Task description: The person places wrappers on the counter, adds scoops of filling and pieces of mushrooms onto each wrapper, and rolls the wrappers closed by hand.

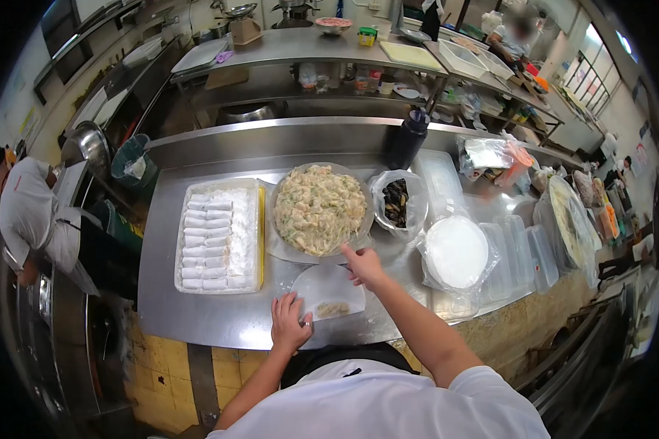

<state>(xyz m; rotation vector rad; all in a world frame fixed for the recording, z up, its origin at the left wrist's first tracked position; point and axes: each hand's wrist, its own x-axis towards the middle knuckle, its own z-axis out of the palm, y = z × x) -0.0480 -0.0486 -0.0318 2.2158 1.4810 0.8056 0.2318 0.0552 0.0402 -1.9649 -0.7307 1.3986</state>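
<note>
A round white wrapper sheet [334,282] lies on the steel table with a small strip of pale filling [333,309] near its lower edge. My left hand [291,322] rests at the wrapper's left edge, fingers spread, a ring on one finger. Above the wrapper's right side, by the bowl's lower rim, my right hand [362,265] is closed in a pinch; what it holds, if anything, cannot be made out. The large bowl is heaped with a chopped, pale filling with green bits [321,208]. Left of it, a white tray [179,252] holds rows of white rolls [205,241] and white powder.
Right of the bowl stand a bag-lined container of dark pieces [395,203], a black bottle [408,139], a stack of round white wrappers [456,252] and clear plastic boxes [509,252]. A raised steel ledge [271,139] runs behind. A co-worker [33,197] bends at the left.
</note>
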